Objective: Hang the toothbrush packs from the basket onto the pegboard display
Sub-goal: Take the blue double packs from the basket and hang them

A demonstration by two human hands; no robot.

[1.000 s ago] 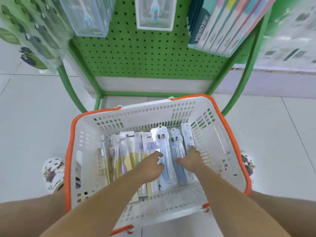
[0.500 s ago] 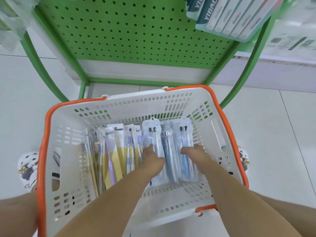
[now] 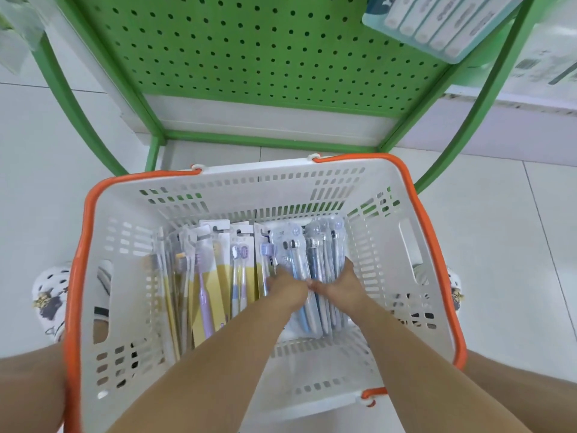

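Note:
A white basket (image 3: 312, 367) with orange handles sits on the floor in front of me, below the green pegboard (image 3: 249, 48). A stack of clear blister toothbrush packs (image 3: 298, 245) stands in its right half, and yellow-card toothbrush packs (image 3: 215, 276) stand on edge in its left half. My left hand (image 3: 288, 292) grips the left edge of the clear stack. My right hand (image 3: 343, 284) grips its right edge. My thumbs meet over the middle of the stack, and the fingertips are hidden behind the packs.
Pale boxed packs (image 3: 437, 23) hang at the pegboard's upper right. Green frame legs (image 3: 462, 120) slope down on both sides of the basket. My patterned shoes (image 3: 50, 295) flank the basket on white floor tiles.
The view has tilted further down towards the basket. My two hands have closed in from either side, and the separate clear packs are now gathered into one stack between them.

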